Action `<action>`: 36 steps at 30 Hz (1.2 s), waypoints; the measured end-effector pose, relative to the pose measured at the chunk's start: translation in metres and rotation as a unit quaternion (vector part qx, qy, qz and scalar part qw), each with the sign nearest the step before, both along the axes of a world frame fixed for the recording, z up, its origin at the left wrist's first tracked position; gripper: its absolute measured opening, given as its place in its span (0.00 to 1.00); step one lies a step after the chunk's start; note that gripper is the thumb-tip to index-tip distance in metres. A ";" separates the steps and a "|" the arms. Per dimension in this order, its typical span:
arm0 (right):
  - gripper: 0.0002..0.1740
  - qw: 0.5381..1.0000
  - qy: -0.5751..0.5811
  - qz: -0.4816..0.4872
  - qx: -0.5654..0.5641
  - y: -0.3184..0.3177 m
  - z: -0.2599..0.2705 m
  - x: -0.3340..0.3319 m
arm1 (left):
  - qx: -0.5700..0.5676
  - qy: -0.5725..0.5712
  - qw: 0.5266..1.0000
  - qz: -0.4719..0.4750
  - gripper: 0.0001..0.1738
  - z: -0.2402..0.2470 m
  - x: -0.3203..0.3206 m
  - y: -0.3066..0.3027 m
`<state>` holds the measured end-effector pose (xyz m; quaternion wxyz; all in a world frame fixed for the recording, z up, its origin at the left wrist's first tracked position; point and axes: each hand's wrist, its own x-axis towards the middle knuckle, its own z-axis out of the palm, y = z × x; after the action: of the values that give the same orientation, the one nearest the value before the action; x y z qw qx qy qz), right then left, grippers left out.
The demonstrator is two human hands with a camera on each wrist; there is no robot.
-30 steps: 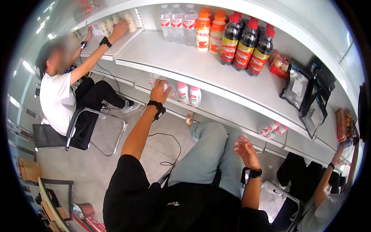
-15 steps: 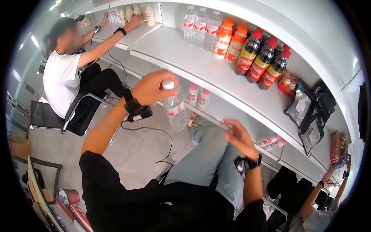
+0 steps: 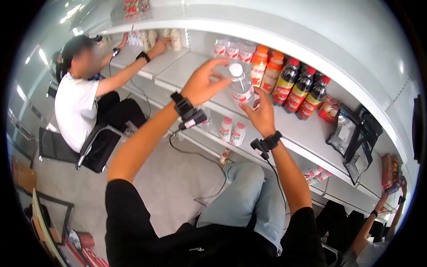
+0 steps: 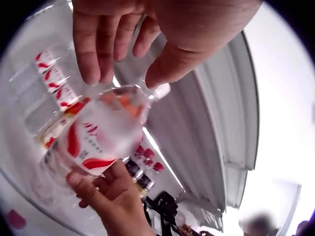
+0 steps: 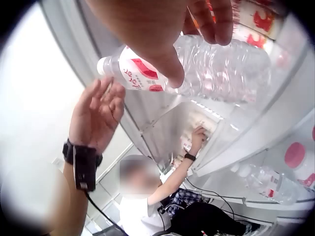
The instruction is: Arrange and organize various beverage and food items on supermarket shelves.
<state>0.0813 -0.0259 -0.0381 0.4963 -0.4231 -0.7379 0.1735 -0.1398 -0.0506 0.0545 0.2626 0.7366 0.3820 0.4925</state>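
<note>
A clear water bottle (image 3: 243,94) with a white cap and a red-and-white label is held in front of the upper shelf (image 3: 178,78). My right hand (image 3: 261,115) grips it around its lower body, the thumb lying across the side in the right wrist view. Close to the cap, my left hand (image 3: 204,84) stands with relaxed, spread fingers; the right wrist view shows a small gap between that hand (image 5: 101,108) and the bottle (image 5: 216,69). In the left wrist view, the bottle (image 4: 91,132) tilts below the left fingertips.
Behind it stand water bottles (image 3: 232,50), orange-capped bottles (image 3: 272,73) and red-capped cola bottles (image 3: 302,91). Black pouches (image 3: 349,142) lie farther right. Pink-capped bottles (image 3: 226,130) are on the lower shelf. A seated person (image 3: 73,107) reaches into the shelves at left; another person's arms (image 3: 373,218) show at right.
The left hand has lifted the water bottle off the lower shelf and brought it up and right. My right hand has risen from the lap and taken hold of it; the left has let go.
</note>
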 end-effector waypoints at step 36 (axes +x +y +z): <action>0.35 0.979 0.127 0.050 -0.151 0.142 -0.088 -0.031 | -0.108 -0.162 0.978 0.075 0.24 -0.171 0.017 0.183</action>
<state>0.0506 0.1166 -0.1258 0.5073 -0.4298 -0.6545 0.3599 -0.1232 0.1324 -0.1160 0.3611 0.5838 0.4392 0.5796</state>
